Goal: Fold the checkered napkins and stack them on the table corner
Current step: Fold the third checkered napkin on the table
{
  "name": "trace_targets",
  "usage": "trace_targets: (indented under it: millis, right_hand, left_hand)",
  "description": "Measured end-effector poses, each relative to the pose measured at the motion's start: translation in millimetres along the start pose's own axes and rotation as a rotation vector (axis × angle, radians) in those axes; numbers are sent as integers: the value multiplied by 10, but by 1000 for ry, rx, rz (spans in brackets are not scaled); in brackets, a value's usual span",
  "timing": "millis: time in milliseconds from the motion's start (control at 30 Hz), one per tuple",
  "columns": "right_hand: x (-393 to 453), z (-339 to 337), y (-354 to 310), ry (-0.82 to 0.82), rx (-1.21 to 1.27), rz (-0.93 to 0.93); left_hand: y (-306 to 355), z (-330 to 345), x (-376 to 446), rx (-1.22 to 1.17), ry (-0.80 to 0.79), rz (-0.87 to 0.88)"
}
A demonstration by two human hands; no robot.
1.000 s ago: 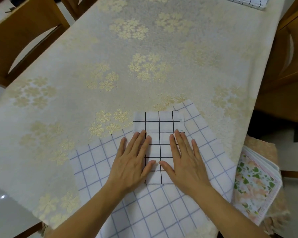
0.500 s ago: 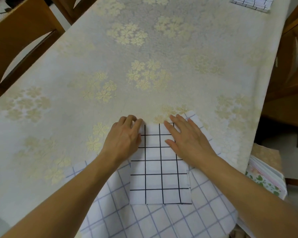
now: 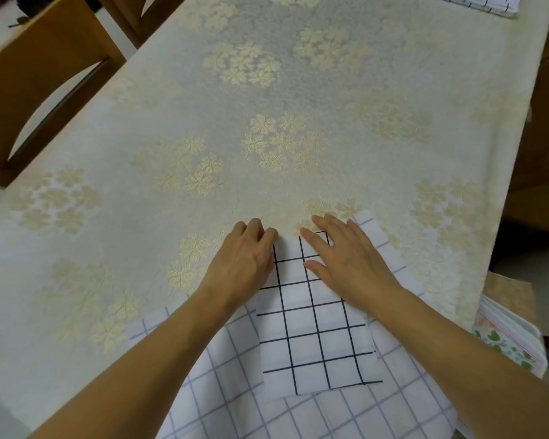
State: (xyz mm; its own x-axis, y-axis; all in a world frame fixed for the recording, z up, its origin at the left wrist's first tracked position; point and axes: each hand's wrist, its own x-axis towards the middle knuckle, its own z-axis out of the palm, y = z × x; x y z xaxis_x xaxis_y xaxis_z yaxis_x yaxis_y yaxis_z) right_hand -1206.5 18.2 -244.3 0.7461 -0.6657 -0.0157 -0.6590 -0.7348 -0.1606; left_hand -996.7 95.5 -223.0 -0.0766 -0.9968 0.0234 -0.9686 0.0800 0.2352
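Ahead: wide cream flower-patterned tablecloth (image 3: 298,90) lies bare before my hands.
Far right corner: folded black-checked napkin stack (image 3: 480,3).
Left edge: brown wooden chairs (image 3: 42,74).

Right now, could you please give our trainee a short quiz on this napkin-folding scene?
1. True or false: the black-grid napkin lies on top of the blue-grid napkin.
2. Which hand lies flat with straight fingers? A. left hand B. right hand
3. Fill in: the napkin stack sits at the table's far ____ corner.

Key: 1 true. 2 B; the left hand's fingers curl at the napkin's far left corner. 3 right.
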Motion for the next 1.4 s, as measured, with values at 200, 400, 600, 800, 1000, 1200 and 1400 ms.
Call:
trace_targets:
  millis: [200,400,600,800,1000,1200,1400]
  right_hand:
    - [133,-98,-16,-72,120,-9]
    - [281,-182,14,-129,237,-117]
    - [455,-228,-91,-155,271,-187]
    - [430,-229,-152,-46,284,-153]
    - [439,-384,-152,-107,161,-220]
    - [375,-557,-149,-217,123,-147]
    - [43,-735,-266,-158,103,-118]
  left_hand:
    - [0,-42,23,-151,-40,-3]
    - [2,-176,-14,-276,-54,104]
    - [18,-364,-125,-216,-42,113]
    - [0,-156,-56,-40,30,82]
    - [-55,-114,-51,4,-18,97]
    - [13,-205,-174,36,27,76]
    - [254,-434,-328,52,60,81]
